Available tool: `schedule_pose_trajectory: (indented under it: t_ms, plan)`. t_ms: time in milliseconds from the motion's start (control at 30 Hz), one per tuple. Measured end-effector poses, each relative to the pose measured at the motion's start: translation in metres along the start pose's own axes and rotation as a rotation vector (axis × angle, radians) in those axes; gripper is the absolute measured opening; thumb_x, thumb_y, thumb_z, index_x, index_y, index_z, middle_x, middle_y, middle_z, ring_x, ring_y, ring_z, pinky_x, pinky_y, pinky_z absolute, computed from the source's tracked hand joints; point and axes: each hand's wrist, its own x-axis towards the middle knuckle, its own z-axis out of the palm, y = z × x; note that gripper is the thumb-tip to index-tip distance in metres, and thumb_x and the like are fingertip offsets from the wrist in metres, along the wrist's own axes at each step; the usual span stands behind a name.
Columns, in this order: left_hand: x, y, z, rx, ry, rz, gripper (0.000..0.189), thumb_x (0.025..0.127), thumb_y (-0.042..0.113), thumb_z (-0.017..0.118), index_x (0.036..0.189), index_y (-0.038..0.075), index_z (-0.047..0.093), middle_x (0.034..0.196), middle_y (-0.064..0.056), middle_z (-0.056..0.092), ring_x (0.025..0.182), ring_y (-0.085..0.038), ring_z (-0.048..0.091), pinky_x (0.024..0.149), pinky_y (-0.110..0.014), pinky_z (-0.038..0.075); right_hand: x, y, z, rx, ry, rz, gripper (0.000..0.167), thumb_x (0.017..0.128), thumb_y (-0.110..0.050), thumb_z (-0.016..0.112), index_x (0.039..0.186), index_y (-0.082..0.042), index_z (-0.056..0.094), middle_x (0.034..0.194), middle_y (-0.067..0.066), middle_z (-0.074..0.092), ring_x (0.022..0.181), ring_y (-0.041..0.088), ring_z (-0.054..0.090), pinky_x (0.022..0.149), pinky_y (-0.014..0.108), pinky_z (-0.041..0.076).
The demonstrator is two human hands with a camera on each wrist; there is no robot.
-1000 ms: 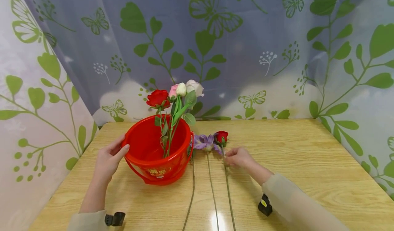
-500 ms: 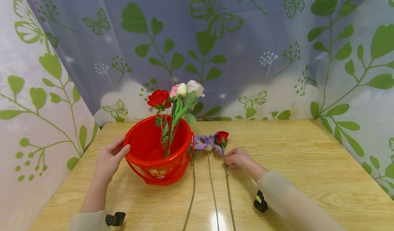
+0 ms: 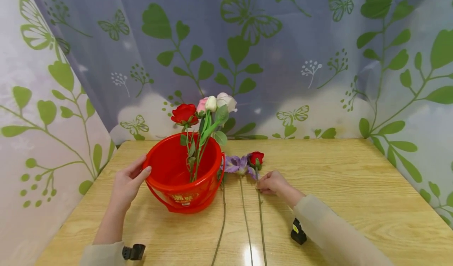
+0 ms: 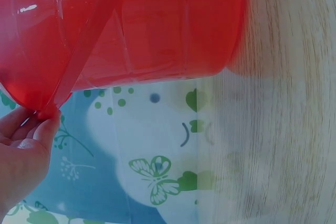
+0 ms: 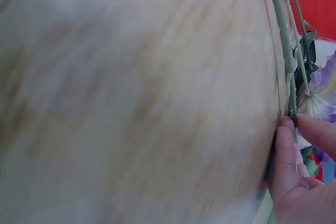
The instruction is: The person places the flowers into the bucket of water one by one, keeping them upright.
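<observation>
Fingers of the right hand (image 3: 275, 182) pinch a stem (image 5: 284, 35), its red rose (image 3: 256, 158) just beyond them, unshifted this past second, so still unlifted; left hand (image 3: 127, 185) grips the red bucket (image 3: 203, 198)

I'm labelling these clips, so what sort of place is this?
Probably an indoor recording corner, though the wider room is out of view: a wood-grain table, a curtain printed with leaves and butterflies right behind it, and a bucket of flowers on the table.
</observation>
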Motion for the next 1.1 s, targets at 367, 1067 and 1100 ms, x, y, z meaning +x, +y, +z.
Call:
schedule_pose_trajectory:
  t_ms: [367, 1067, 1100]
  plan:
    - [0.0, 0.002, 0.001, 0.017, -0.002, -0.006, 0.049, 0.087, 0.01, 0.056, 0.129, -0.009, 0.039, 0.128, -0.023, 0.041, 0.106, -0.005, 0.047, 0.078, -0.01, 0.041, -0.012, -0.008, -0.001, 0.077, 0.019, 0.026, 0.016, 0.075, 0.009, 0.061, 0.09, 0.012, 0.055, 0.069, 0.006, 0.058, 0.056, 0.011, 0.055, 0.054, 0.024, 0.051]
    - [0.0, 0.001, 0.001, 0.001, 0.0, 0.002, 0.049, 0.087, 0.011, 0.056, 0.129, -0.008, 0.039, 0.128, -0.024, 0.041, 0.105, -0.005, 0.048, 0.077, -0.011, 0.042, -0.04, -0.043, -0.023, 0.23, 0.02, -0.162, 0.034, 0.082, 0.002, 0.056, 0.111, 0.017, 0.045, 0.081, 0.006, 0.059, 0.072, 0.013, 0.06, 0.075, 0.031, 0.05]
    - [0.0, 0.001, 0.001, 0.0, 0.002, 0.004, 0.049, 0.087, 0.011, 0.056, 0.129, -0.008, 0.039, 0.127, -0.025, 0.041, 0.104, -0.003, 0.048, 0.077, -0.011, 0.042, -0.043, -0.045, -0.023, 0.232, 0.02, -0.17, 0.035, 0.083, 0.002, 0.056, 0.112, 0.017, 0.045, 0.083, 0.007, 0.059, 0.075, 0.015, 0.06, 0.076, 0.031, 0.05]
